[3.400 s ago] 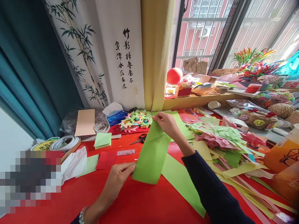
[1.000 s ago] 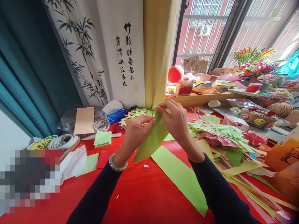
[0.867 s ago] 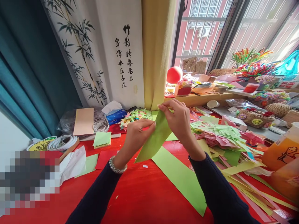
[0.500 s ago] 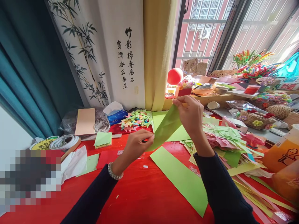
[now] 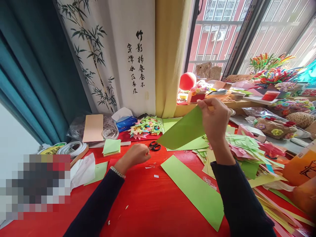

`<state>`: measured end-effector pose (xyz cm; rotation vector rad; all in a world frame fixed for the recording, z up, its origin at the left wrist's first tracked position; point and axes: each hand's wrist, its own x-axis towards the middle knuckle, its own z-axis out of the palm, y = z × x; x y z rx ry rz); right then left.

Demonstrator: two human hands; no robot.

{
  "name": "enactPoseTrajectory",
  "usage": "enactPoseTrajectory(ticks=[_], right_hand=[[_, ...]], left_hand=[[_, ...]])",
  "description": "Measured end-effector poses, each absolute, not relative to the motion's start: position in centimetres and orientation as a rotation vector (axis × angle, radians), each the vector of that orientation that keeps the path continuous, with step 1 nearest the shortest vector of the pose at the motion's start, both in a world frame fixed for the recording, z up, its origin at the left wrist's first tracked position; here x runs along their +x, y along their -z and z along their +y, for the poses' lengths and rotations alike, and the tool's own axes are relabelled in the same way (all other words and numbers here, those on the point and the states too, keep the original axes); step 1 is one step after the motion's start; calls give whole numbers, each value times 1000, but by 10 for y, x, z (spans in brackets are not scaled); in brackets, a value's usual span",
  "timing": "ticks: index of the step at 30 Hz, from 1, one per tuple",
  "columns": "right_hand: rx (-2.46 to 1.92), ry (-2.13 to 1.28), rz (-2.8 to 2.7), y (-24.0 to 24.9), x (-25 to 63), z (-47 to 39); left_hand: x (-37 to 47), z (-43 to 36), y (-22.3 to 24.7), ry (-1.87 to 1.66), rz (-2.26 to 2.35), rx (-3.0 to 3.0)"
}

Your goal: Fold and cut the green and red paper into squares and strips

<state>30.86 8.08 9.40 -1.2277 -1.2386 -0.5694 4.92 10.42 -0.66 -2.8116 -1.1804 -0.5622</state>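
Observation:
My right hand (image 5: 215, 119) pinches the upper corner of a green paper strip (image 5: 184, 131), which hangs slanting down to the left above the table. My left hand (image 5: 136, 154) is closed in a fist over the red table, apart from the strip, with nothing visible in it. Just beyond it lie black-handled scissors (image 5: 154, 146). A second green strip (image 5: 195, 192) lies flat on the table, left of my right sleeve. Another green sheet (image 5: 195, 144) lies partly behind the held strip.
A pile of folded paper pieces (image 5: 145, 127) sits beside a blue tissue pack (image 5: 125, 123). At left is a stack of small green sheets (image 5: 111, 147). Cut papers (image 5: 244, 144) and an orange bag (image 5: 300, 166) are at right.
My left hand has let go of the green strip and moved left and down. My right hand has moved right with the strip. The scissors now show fully.

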Motion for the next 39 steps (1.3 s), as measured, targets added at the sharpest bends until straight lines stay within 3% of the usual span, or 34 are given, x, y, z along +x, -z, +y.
enactPoseTrajectory(ticks=[5, 7, 11, 17, 39], right_hand=[[-1130, 394, -1371, -94, 292, 79], [-1091, 334, -1492, -91, 273, 77], [-1060, 335, -1688, -85, 237, 68], [-1027, 359, -1683, -82, 224, 57], [-1192, 553, -1124, -116, 317, 54]], left_hand=[[46, 106, -24, 771, -1296, -2646], [54, 96, -49, 1149, -1209, -2637], [73, 76, -85, 1419, -1085, -2873], [86, 68, -86, 1723, -1159, -2774], [87, 87, -59, 1286, -779, -2925]])
